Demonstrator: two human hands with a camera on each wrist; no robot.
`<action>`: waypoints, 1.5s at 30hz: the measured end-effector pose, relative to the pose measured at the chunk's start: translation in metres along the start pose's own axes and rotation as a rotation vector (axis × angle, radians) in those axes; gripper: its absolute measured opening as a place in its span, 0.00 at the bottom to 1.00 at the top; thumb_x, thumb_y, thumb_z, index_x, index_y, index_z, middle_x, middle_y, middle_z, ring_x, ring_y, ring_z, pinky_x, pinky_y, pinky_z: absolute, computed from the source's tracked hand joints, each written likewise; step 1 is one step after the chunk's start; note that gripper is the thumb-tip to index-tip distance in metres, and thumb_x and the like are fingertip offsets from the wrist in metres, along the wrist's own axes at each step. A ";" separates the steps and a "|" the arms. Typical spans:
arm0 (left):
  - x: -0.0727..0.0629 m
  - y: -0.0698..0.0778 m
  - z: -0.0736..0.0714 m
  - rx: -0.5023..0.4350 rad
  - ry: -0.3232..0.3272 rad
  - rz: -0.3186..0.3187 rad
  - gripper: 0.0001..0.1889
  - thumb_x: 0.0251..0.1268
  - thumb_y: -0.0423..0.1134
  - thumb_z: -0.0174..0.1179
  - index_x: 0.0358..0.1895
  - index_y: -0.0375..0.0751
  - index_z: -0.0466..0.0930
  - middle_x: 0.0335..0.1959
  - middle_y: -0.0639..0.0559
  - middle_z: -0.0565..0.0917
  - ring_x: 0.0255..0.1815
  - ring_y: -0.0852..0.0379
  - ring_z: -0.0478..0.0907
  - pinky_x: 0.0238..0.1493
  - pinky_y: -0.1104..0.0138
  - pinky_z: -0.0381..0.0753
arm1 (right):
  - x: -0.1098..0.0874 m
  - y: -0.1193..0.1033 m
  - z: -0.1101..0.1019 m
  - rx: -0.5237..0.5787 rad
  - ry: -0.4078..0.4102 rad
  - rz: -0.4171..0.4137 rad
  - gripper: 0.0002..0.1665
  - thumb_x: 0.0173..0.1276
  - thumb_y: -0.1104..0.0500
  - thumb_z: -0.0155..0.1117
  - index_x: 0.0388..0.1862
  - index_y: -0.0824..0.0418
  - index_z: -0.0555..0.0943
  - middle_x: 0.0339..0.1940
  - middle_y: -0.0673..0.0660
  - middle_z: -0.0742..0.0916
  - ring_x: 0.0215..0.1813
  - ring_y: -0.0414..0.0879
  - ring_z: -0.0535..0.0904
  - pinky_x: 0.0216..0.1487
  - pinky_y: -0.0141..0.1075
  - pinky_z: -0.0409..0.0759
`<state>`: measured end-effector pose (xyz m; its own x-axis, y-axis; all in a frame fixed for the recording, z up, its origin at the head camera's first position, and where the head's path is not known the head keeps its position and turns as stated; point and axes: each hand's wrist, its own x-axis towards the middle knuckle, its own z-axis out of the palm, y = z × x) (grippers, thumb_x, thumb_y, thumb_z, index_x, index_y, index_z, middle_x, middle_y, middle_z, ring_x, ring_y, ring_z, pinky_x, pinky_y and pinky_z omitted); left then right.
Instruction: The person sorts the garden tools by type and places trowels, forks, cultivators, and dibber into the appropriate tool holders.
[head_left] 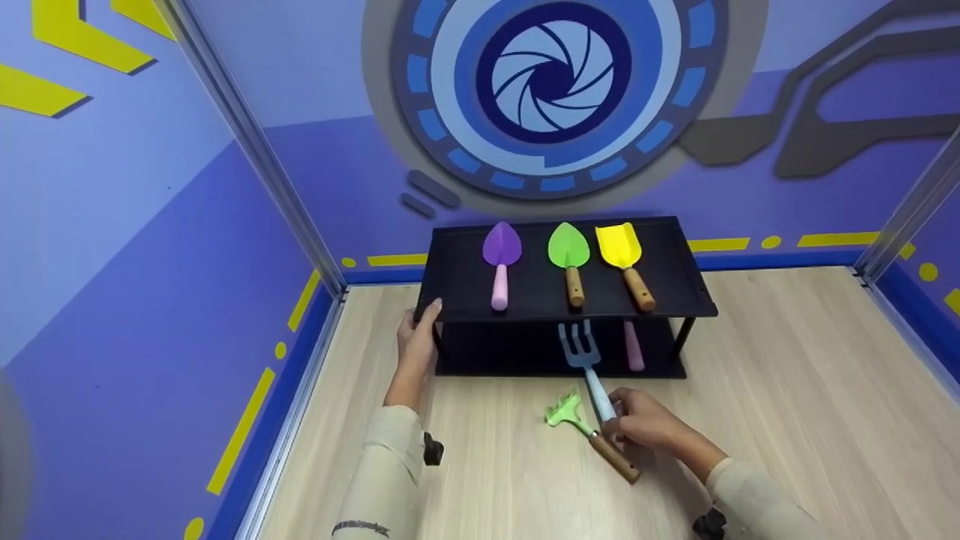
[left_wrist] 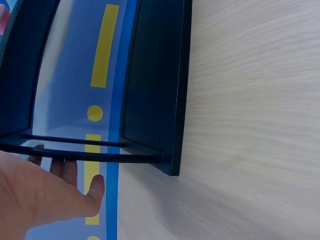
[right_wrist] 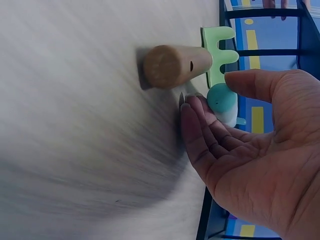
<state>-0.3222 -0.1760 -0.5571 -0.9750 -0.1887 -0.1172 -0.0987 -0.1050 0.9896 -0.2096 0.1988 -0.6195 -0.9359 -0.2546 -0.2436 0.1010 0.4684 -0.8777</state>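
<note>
My right hand [head_left: 646, 421] pinches the handle end of a light blue hand fork [head_left: 598, 390], its tines pointing at the lower level of a black two-tier rack [head_left: 525, 304]. In the right wrist view the fork's round handle end [right_wrist: 222, 97] shows between thumb and fingers. Beside it on the table lies a green hand rake [head_left: 566, 411], its wooden handle [right_wrist: 175, 66] close to my fingertips. My left hand [head_left: 417, 341] grips the rack's front left corner, thumb over the top edge; in the left wrist view its fingers [left_wrist: 70, 172] are by the posts.
On the rack's top lie a purple trowel [head_left: 502, 244], a green trowel [head_left: 568, 246] and a yellow shovel [head_left: 619, 244]. A pink handle [head_left: 634, 346] sticks out from the lower level. Patterned blue walls [head_left: 337, 180] enclose the wooden table [head_left: 810, 390] behind and at the sides.
</note>
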 end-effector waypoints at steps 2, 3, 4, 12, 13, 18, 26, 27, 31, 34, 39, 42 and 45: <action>0.000 0.000 -0.001 0.012 0.007 0.004 0.26 0.75 0.60 0.62 0.61 0.42 0.74 0.63 0.44 0.76 0.65 0.48 0.71 0.81 0.47 0.66 | 0.001 0.000 0.000 -0.010 0.002 -0.001 0.27 0.61 0.66 0.72 0.57 0.74 0.76 0.34 0.59 0.84 0.31 0.47 0.82 0.29 0.35 0.81; 0.000 0.000 -0.001 0.008 0.002 0.008 0.26 0.76 0.60 0.62 0.59 0.41 0.74 0.62 0.44 0.76 0.63 0.47 0.71 0.79 0.46 0.66 | 0.001 0.000 0.001 -0.014 0.002 -0.001 0.27 0.62 0.65 0.71 0.58 0.74 0.76 0.34 0.59 0.84 0.31 0.47 0.82 0.29 0.35 0.81; 0.001 0.000 -0.001 0.009 0.004 0.010 0.26 0.75 0.60 0.62 0.59 0.42 0.75 0.61 0.44 0.76 0.62 0.47 0.72 0.79 0.46 0.66 | 0.001 0.001 0.001 -0.019 0.002 -0.001 0.27 0.62 0.65 0.72 0.58 0.74 0.76 0.34 0.59 0.84 0.31 0.47 0.82 0.29 0.35 0.81; 0.002 -0.002 0.000 0.037 0.004 0.011 0.26 0.75 0.61 0.62 0.60 0.43 0.76 0.63 0.44 0.77 0.64 0.48 0.72 0.80 0.45 0.66 | 0.002 0.003 -0.002 -0.008 -0.029 -0.018 0.26 0.67 0.63 0.72 0.59 0.74 0.76 0.34 0.58 0.84 0.32 0.45 0.82 0.29 0.34 0.80; 0.002 -0.002 -0.001 0.040 0.007 0.011 0.26 0.75 0.61 0.62 0.60 0.44 0.76 0.62 0.45 0.77 0.64 0.48 0.72 0.80 0.45 0.66 | 0.003 0.003 -0.002 0.002 -0.036 -0.018 0.26 0.67 0.63 0.71 0.59 0.74 0.76 0.34 0.58 0.84 0.32 0.45 0.82 0.30 0.34 0.80; 0.000 0.000 -0.002 0.079 -0.009 0.007 0.31 0.76 0.64 0.59 0.66 0.42 0.73 0.72 0.42 0.74 0.75 0.45 0.69 0.84 0.45 0.62 | 0.004 0.004 -0.001 0.039 -0.055 -0.003 0.28 0.68 0.64 0.69 0.62 0.76 0.73 0.37 0.61 0.86 0.33 0.46 0.82 0.31 0.35 0.82; -0.002 0.003 -0.004 0.120 -0.030 -0.007 0.40 0.75 0.66 0.59 0.78 0.42 0.66 0.82 0.41 0.66 0.86 0.43 0.60 0.88 0.46 0.57 | 0.005 0.004 0.000 0.038 -0.032 0.025 0.29 0.68 0.64 0.69 0.64 0.75 0.73 0.38 0.61 0.85 0.34 0.47 0.82 0.33 0.38 0.84; -0.002 0.002 -0.004 0.118 -0.031 -0.006 0.40 0.75 0.66 0.59 0.78 0.42 0.66 0.82 0.41 0.66 0.86 0.43 0.60 0.88 0.46 0.57 | 0.005 0.003 0.000 0.038 -0.031 0.028 0.29 0.68 0.64 0.69 0.64 0.74 0.73 0.39 0.61 0.85 0.34 0.47 0.82 0.33 0.38 0.84; -0.001 0.001 -0.004 0.108 -0.025 0.002 0.36 0.76 0.65 0.59 0.73 0.41 0.69 0.79 0.41 0.70 0.82 0.43 0.64 0.86 0.46 0.59 | 0.006 0.003 0.000 0.053 -0.043 0.021 0.28 0.69 0.65 0.67 0.64 0.75 0.72 0.39 0.63 0.85 0.33 0.46 0.82 0.32 0.36 0.83; -0.001 0.000 -0.004 0.107 -0.009 0.007 0.33 0.76 0.65 0.59 0.68 0.42 0.72 0.75 0.41 0.73 0.78 0.44 0.67 0.84 0.46 0.62 | 0.007 0.003 0.000 0.058 -0.049 0.017 0.28 0.69 0.64 0.67 0.64 0.75 0.72 0.39 0.63 0.85 0.33 0.46 0.82 0.32 0.36 0.83; -0.001 -0.001 -0.004 0.075 0.001 0.013 0.29 0.76 0.62 0.60 0.64 0.44 0.74 0.70 0.42 0.75 0.75 0.42 0.69 0.83 0.46 0.64 | 0.007 0.004 0.000 0.054 -0.048 0.008 0.27 0.71 0.62 0.67 0.64 0.75 0.72 0.40 0.63 0.85 0.32 0.46 0.83 0.33 0.38 0.85; -0.001 -0.002 -0.005 0.074 -0.004 0.014 0.29 0.76 0.63 0.60 0.64 0.44 0.75 0.70 0.42 0.76 0.75 0.41 0.69 0.83 0.45 0.63 | 0.008 0.004 0.001 0.036 -0.033 0.003 0.24 0.73 0.61 0.66 0.60 0.75 0.74 0.38 0.64 0.86 0.32 0.46 0.83 0.32 0.39 0.85; -0.002 -0.001 -0.005 0.097 -0.004 0.016 0.30 0.76 0.64 0.59 0.65 0.44 0.75 0.72 0.43 0.75 0.77 0.43 0.69 0.83 0.46 0.63 | 0.008 0.003 0.002 0.014 -0.011 0.012 0.19 0.74 0.60 0.67 0.53 0.73 0.75 0.36 0.62 0.87 0.30 0.45 0.82 0.31 0.39 0.84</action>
<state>-0.3196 -0.1802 -0.5583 -0.9773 -0.1861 -0.1010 -0.1015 -0.0066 0.9948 -0.2162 0.1961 -0.6255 -0.9308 -0.2581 -0.2588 0.1174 0.4593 -0.8805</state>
